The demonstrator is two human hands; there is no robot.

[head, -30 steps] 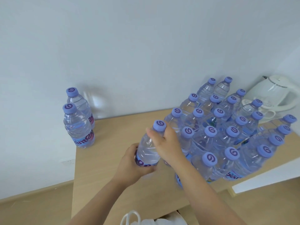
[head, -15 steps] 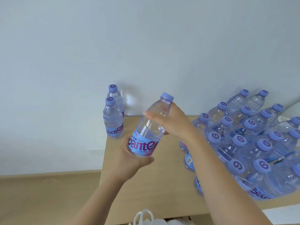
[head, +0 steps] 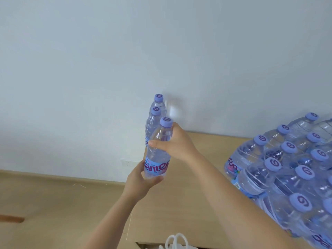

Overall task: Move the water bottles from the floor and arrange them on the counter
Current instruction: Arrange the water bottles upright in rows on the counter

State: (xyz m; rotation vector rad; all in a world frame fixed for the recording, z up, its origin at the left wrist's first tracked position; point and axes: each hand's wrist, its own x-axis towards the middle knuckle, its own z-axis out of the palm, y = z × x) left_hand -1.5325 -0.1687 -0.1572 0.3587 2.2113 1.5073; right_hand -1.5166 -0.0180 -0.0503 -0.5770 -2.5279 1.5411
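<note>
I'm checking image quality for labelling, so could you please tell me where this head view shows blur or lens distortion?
Head view: the held bottle and both hands are fairly sharp; the packed bottles at the right edge smear and lean outward, wide-angle stretch; a soft bottle shadow falls on the wall behind the two standing bottles.

The held bottle [head: 157, 150] hid the lower parts of the two bottles [head: 156, 114] standing just beyond the right hand [head: 177, 143], and the fingers of the left hand [head: 142, 180] covered its own base, so whether it touched the counter [head: 197, 203] could not be told. To the right of the right hand, the pack of bottles [head: 287, 168] was cut off by the right and bottom edges. Below both hands, a white looped object [head: 177, 241] was cropped by the bottom edge and too partial to identify.
</note>
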